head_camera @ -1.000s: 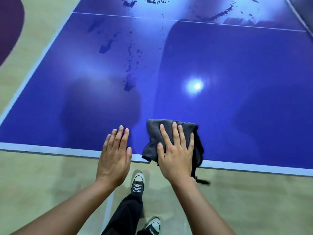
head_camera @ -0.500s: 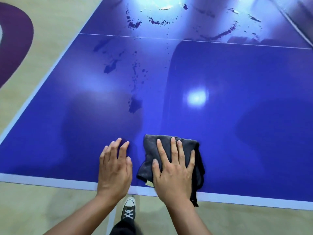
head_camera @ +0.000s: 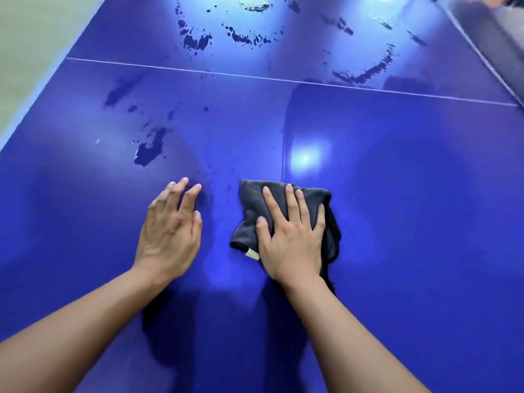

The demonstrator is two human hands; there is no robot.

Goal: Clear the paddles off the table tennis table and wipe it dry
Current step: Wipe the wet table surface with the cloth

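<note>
A person is pressing a grey cloth [head_camera: 286, 211] flat on a blue table tennis table [head_camera: 411, 194].
The right hand [head_camera: 292, 239] is lying on it with fingers straight; the left hand [head_camera: 170, 231], fingers extended, is resting beside it near water puddles [head_camera: 150, 150].

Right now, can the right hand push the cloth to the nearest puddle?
Probably yes: the right hand lies flat on the cloth, and only tabletop separates it from the puddle; the left hand lies close by.
</note>
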